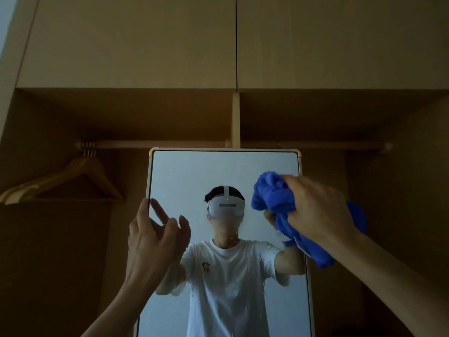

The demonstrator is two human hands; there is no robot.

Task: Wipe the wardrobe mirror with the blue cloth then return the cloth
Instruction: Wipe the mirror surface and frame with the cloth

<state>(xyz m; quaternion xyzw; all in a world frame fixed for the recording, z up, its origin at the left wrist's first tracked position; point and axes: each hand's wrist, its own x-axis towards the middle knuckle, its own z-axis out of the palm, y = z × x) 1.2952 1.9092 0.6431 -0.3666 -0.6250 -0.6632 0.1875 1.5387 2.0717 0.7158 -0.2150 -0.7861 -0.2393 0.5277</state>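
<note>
at the far left, wooden hangers [73,181] are seen on the wardrobe rail [155,144]. next, the left hand [155,237] is raised at the left edge of the mirror [194,171], its fingers [181,223] loosely spread and closed on nothing; one finger lies along the frame, though contact cannot be confirmed. the mirror is set upright in the open wardrobe, and small pale specks are visible on the lower glass. it is judged to be stiff, smooth and fragile, so it would best be steadied by its frame edge rather than by the glass, and pressed only lightly. to the right, the blue cloth [272,193] is bunched into a wad against the upper right part of the glass, with a loose tail hanging below. it is gripped by the right hand [315,210], whose fingers are curled round the wad. the cloth is judged to be soft, light and limp; a hold on the bunched middle gives a firm pad, while the tail may drag.
</note>
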